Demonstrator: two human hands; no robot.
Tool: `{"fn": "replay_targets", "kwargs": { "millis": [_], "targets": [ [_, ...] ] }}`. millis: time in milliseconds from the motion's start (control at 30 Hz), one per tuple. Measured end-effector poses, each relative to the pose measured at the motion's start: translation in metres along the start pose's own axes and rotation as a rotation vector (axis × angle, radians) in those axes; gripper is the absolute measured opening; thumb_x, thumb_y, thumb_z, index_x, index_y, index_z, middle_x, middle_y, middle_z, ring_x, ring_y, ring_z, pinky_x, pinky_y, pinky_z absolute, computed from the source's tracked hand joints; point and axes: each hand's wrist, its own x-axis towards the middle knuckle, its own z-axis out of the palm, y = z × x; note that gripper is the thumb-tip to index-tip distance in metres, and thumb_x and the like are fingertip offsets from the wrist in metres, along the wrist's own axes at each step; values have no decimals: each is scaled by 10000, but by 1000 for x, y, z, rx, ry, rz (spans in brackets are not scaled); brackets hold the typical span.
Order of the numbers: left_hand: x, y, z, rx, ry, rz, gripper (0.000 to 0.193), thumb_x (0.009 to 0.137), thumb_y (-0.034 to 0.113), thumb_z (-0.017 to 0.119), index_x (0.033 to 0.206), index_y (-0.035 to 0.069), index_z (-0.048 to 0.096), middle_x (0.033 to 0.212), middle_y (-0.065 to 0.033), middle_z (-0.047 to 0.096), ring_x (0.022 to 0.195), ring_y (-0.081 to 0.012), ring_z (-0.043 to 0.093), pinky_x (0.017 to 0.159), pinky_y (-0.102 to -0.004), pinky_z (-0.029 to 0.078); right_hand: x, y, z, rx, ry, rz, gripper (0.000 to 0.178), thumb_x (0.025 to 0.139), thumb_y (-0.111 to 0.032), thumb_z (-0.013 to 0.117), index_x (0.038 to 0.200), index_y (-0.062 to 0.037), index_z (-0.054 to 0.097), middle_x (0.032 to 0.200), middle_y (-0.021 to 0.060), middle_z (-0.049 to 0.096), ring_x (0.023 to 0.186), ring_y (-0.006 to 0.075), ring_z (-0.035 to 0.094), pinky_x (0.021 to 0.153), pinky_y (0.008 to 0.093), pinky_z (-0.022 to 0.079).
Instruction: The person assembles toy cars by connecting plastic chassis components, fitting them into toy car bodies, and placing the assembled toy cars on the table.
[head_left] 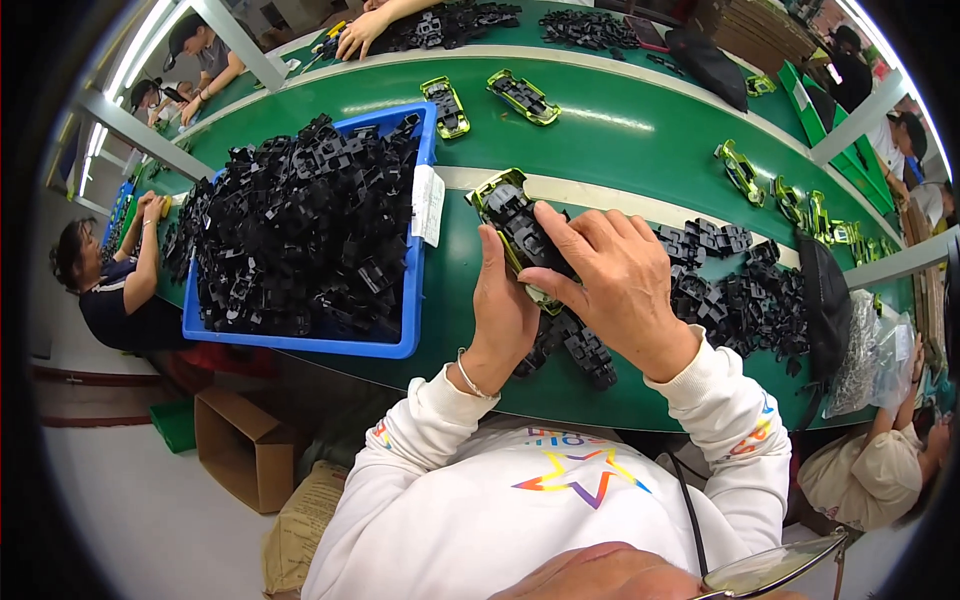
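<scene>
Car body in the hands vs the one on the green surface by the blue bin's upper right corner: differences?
Handling: the held body rests in the left hand, with the right hand over it; the resting body lies with no hand on it.
Visibility: fingers partly hide the held body; the resting body shows unobstructed.
Apparent size: the held body looks larger, perhaps just nearer the camera.
Shared: yellow-green edges, black inside.

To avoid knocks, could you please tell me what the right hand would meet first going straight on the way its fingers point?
Most likely the black plastic part in the lime-green, car-shaped shell; the right hand appears to touch it, though exact contact is hard to judge.
</scene>
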Motion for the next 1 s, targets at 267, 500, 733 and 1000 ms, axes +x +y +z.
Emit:
{"fn": "replay_targets", "kwargs": {
  "millis": [267,500,733,1000],
  "targets": [
    [-1,-1,0,5,-32,-1,597,1048,546,230,1359,90,458,1275,-93,588,1189,-229,580,1016,-383,476,-2,-9,-15,63,-231,120,623,804,-248,757,1344,-27,535,1018,113,604,867,261,592,754,362,454],
    [-2,-3,1,-18,-102,50,578,1052,535,238,1365,102,458,1272,-75,590,1181,-216,582,1012,-380,479,-5,-14,-11,-4,-160,88,568,822,-254,727,1292,20,562,1009,113,603,839,249,588,743,342,462],
    [-4,-10,-6,43,-62,4,573,1046,537,278,1360,94,461,1239,-59,608,1139,-187,604,953,-347,512,-7,-16,-17,-127,-264,86,580,835,-272,715,1320,-2,547,971,94,596,840,229,582,744,342,434],
    [-1,-16,-7,157,-57,-1,639,1013,592,301,1346,71,462,1218,-55,612,1128,-173,609,941,-346,519,-11,-15,-21,-250,-344,87,599,813,-212,716,1334,1,510,943,96,578,871,245,574,847,374,450]
  ]
}}
